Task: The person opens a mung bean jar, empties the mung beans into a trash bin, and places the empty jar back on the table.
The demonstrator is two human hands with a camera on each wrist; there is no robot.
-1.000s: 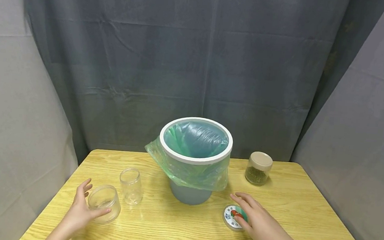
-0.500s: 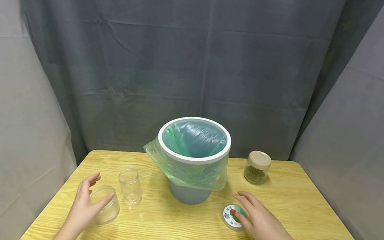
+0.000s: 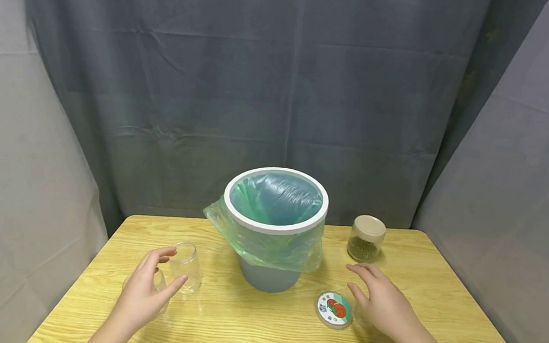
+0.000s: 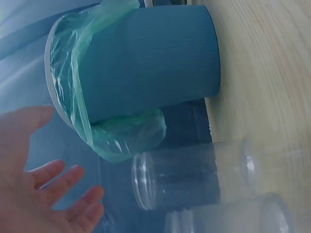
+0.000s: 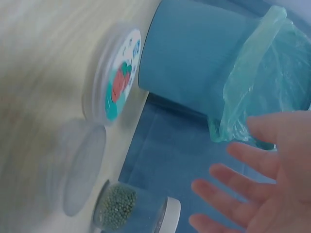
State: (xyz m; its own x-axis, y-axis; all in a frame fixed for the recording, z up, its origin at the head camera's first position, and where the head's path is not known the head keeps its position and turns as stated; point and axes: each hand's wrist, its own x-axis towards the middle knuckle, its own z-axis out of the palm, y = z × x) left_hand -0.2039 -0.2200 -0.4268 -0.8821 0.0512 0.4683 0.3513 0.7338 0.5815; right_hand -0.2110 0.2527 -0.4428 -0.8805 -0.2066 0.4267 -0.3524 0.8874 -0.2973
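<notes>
My left hand (image 3: 146, 288) hovers, fingers spread and holding nothing, over a short wide clear jar (image 3: 161, 280) that it partly hides. Just past its fingertips stands a taller clear jar (image 3: 189, 270); both show side by side in the left wrist view, the taller jar (image 4: 180, 177) nearer the bin. My right hand (image 3: 387, 309), also with nothing in it, hangs to the right of a flat round tub (image 3: 334, 309) with a tomato picture on top. In the right wrist view a translucent round piece (image 5: 85, 170) lies beside that tub (image 5: 116, 77).
A grey-blue bin (image 3: 270, 277) with a white rim and a green plastic bag stands mid-table. Behind my right hand is a lidded jar (image 3: 365, 245) of small green beans. Dark cloth (image 3: 213, 90) hangs behind the wooden table (image 3: 241, 332).
My left hand has risen off the short wide jar and shifted right, toward the taller jar. My right hand has drawn right, away from the tomato-printed tub, uncovering its top.
</notes>
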